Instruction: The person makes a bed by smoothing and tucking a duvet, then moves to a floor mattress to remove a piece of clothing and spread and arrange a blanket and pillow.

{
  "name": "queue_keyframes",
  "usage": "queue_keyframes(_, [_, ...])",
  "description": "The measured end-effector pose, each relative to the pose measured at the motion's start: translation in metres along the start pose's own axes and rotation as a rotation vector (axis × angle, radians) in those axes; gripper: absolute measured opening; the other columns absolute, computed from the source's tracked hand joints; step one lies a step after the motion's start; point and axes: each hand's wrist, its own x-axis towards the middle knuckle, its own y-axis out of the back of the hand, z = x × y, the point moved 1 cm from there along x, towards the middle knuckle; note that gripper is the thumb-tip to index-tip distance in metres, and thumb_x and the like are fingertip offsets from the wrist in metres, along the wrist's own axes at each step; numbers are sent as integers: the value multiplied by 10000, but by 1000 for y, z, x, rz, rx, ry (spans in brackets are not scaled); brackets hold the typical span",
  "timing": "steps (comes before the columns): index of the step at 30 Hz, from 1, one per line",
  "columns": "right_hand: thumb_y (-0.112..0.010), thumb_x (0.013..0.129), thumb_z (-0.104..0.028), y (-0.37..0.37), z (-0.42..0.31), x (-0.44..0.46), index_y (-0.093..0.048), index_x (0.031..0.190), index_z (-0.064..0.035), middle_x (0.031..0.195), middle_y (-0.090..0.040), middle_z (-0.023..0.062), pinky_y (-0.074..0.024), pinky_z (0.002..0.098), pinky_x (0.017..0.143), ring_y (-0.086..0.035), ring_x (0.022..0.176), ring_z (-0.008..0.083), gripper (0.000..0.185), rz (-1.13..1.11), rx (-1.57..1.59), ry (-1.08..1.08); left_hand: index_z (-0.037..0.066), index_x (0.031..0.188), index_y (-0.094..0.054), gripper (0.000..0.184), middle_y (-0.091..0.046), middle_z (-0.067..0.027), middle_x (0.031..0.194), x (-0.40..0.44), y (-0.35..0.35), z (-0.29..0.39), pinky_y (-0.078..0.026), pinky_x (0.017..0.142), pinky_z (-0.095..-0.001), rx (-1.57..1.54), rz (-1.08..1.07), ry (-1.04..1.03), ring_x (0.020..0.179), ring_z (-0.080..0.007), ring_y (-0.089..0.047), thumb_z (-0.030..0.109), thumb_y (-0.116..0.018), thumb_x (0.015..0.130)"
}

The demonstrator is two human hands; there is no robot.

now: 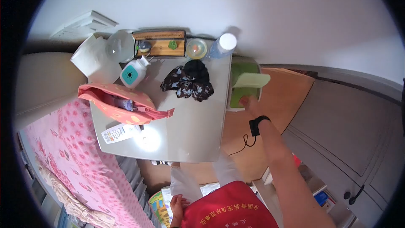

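My right hand (249,104) reaches over the near side of a green bin (247,68) standing at the table's right side. Its fingers look curled at the bin's rim; what they hold, if anything, is hidden. A pale green lid (252,80) stands raised above the bin's opening. A black band with a small box and a cable is on my right wrist. My left hand (179,203) hangs low beside the red apron (230,211), fingers loosely apart and holding nothing. Closest to the bin on the table lies a dark floral cloth bundle (190,82).
On the glossy table (190,131) are an open pink pouch (126,101), a white remote (120,133), a white pump bottle (134,74), a wooden tray (162,47), a glass bowl (196,49) and a white-capped bottle (223,45). A pink bed (80,152) stands left, a grey door (341,122) right.
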Motion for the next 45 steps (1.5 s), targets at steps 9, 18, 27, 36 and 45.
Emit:
queue_keyframes(9, [-628, 853, -54, 14, -20, 9, -587, 1222, -1, 1204, -604, 219, -488, 400, 932, -545, 1182, 320, 375, 4, -358, -230, 30, 1062, -577, 227, -621, -120, 814, -7, -10, 20, -543, 543, -303, 19, 17, 30, 649, -228, -668, 207, -613, 925])
queue_keyframes(18, [-697, 839, -234, 35, -102, -39, -701, 955, 31, 872, -665, 266, -475, 460, 919, -661, 896, 394, 290, 196, -296, -268, 26, 1063, -575, 248, -627, -119, 841, -7, 5, 25, -534, 533, -292, -50, 18, -16, 658, -222, -671, 223, -630, 923])
queue_keyframes(27, [-727, 761, -122, 1, -65, -52, -318, 1427, -18, 1367, -482, 228, -400, 436, 1028, -487, 1229, 377, 788, -119, -149, 273, 26, 1038, -591, 250, -628, -111, 836, -1, 50, 31, -536, 548, -303, -144, 49, -64, 663, -206, -666, 244, -633, 923])
queue_keyframes(36, [-637, 857, -201, -22, -126, -243, -484, 1253, -14, 1179, -583, 185, -455, 434, 910, -566, 1081, 333, 464, -475, -291, 185, 44, 1092, -598, 244, -628, -91, 860, 24, 128, 26, -546, 553, -343, -376, 8, -182, 674, -198, -663, 186, -650, 902])
queue_keyframes(45, [-559, 939, -263, -150, -327, -379, -630, 1104, -23, 1018, -667, 159, -500, 427, 816, -632, 945, 320, 299, -630, -471, 381, 10, 881, -571, 146, -612, -148, 746, 96, 396, 171, -474, 635, -388, -21, 931, -895, 679, -257, -601, 155, -591, 874])
